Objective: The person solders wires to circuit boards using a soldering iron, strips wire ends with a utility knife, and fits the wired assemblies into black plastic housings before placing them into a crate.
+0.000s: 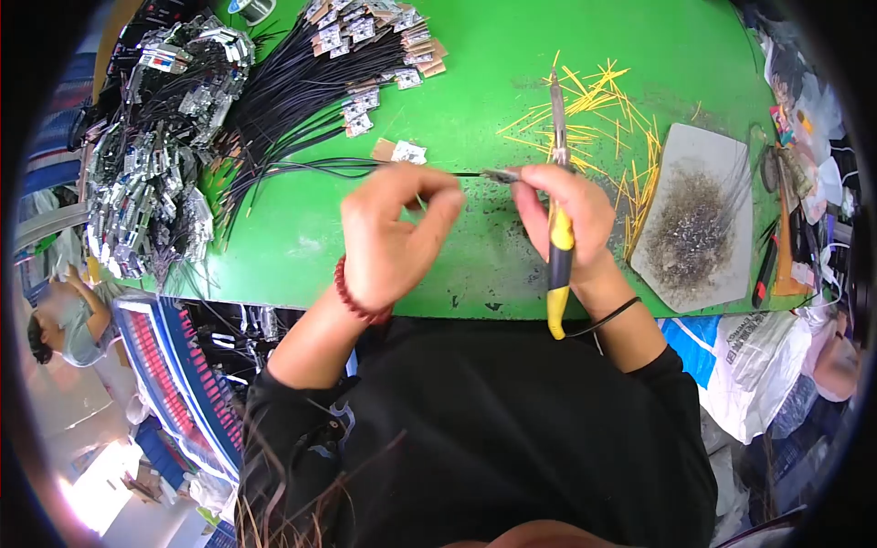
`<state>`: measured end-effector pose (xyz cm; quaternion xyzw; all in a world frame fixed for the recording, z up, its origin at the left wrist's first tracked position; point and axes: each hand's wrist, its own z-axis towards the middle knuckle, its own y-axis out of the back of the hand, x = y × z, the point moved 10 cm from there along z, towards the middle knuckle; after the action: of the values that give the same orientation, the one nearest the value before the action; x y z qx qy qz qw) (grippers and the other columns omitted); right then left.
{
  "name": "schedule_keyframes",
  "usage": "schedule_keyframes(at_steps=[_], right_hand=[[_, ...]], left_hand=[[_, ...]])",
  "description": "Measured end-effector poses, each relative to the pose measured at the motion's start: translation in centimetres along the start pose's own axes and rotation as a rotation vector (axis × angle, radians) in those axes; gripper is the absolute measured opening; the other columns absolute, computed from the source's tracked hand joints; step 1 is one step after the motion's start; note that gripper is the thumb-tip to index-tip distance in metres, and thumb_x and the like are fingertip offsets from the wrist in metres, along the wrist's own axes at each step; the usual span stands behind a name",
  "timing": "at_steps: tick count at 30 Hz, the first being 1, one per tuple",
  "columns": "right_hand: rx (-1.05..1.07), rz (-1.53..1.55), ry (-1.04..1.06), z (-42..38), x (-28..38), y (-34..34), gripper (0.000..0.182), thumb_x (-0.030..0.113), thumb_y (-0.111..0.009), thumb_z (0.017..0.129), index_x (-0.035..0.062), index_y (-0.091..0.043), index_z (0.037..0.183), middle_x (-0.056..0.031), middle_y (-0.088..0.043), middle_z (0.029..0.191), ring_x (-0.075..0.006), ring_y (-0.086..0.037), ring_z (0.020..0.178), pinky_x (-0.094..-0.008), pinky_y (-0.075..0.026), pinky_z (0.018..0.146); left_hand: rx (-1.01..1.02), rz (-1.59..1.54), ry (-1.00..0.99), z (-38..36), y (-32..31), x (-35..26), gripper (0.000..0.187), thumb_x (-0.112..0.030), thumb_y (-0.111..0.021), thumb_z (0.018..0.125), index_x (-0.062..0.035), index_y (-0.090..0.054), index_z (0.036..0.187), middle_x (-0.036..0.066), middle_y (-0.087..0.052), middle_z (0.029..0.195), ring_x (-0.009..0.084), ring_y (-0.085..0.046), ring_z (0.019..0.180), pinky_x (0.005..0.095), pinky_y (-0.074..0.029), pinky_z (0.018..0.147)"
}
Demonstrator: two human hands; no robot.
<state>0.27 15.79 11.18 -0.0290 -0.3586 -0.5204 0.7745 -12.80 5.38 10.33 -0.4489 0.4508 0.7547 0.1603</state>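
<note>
My left hand, a little blurred and wearing a red bead bracelet, is closed with thumb and forefinger bent toward each other. A black cable comes out from its fingers; where they grip it is hidden. My right hand pinches the dark, frayed-looking end of that cable between thumb and forefinger. Long-nose pliers with yellow and black handles also lie in my right hand, jaws pointing away from me. A small white printed tag lies just beyond my left hand.
Bundled black cables with tags and a heap of shiny metallic connectors cover the left of the green table. Yellow thin strips lie scattered beyond the pliers. On the right sits a grey board strewn with dark clippings.
</note>
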Motion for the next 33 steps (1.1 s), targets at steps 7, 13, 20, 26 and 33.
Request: schedule_keyframes(at_steps=[7, 13, 20, 26, 33], right_hand=[[0.254, -0.106, 0.310, -1.1, 2.6, -2.2, 0.034, 0.009, -0.064, 0.071, 0.0098, -0.060, 0.104, -0.0086, -0.066, 0.081, -0.0239, -0.064, 0.066, -0.0312, -0.053, 0.054], [0.404, -0.154, 0.315, -1.4, 3.0, -2.6, 0.035, 0.009, -0.065, 0.069, 0.0137, -0.062, 0.103, -0.0061, -0.065, 0.078, -0.0226, -0.063, 0.065, -0.0303, -0.051, 0.053], [0.494, -0.003, 0.252, -1.6, 2.5, -3.4, 0.034, 0.008, -0.066, 0.067, 0.0126, -0.063, 0.101, -0.0061, -0.065, 0.079, -0.0236, -0.064, 0.066, -0.0312, -0.051, 0.052], [0.479, 0.063, 0.232, -2.2, 2.8, -3.4, 0.032, 0.007, -0.067, 0.069, 0.0100, -0.061, 0.100, -0.0075, -0.066, 0.080, -0.0244, -0.064, 0.065, -0.0320, -0.051, 0.052], [0.591, 0.122, 0.093, -1.4, 1.6, -4.2, 0.033, 0.006, -0.070, 0.069, 0.0106, -0.062, 0.101, -0.0023, -0.056, 0.063, -0.0202, -0.054, 0.051, -0.0306, -0.041, 0.045]], left_hand=[[0.177, -1.146, 0.597, -3.3, -8.0, 4.2, 0.037, -0.016, -0.049, 0.096, 0.0090, -0.048, 0.123, 0.015, -0.059, 0.117, 0.0205, -0.058, 0.106, 0.0376, -0.046, 0.095], [0.245, -1.192, 0.580, -4.0, -8.4, 4.4, 0.031, -0.013, -0.055, 0.093, 0.0059, -0.053, 0.118, 0.009, -0.063, 0.108, 0.0144, -0.060, 0.097, 0.0293, -0.049, 0.085], [0.307, -1.193, 0.641, -5.0, -8.0, 4.5, 0.034, -0.003, -0.054, 0.090, 0.0061, -0.051, 0.122, 0.008, -0.062, 0.110, 0.0135, -0.060, 0.098, 0.0284, -0.050, 0.086], [0.321, -1.029, 0.615, -5.7, -7.6, 4.6, 0.039, 0.001, -0.050, 0.088, 0.0080, -0.048, 0.126, 0.008, -0.061, 0.114, 0.0139, -0.061, 0.098, 0.0283, -0.051, 0.085], [0.313, -1.042, 0.659, -5.9, -8.0, 5.8, 0.044, 0.005, -0.053, 0.085, 0.0125, -0.042, 0.127, 0.012, -0.063, 0.108, 0.0145, -0.063, 0.094, 0.0245, -0.052, 0.082]])
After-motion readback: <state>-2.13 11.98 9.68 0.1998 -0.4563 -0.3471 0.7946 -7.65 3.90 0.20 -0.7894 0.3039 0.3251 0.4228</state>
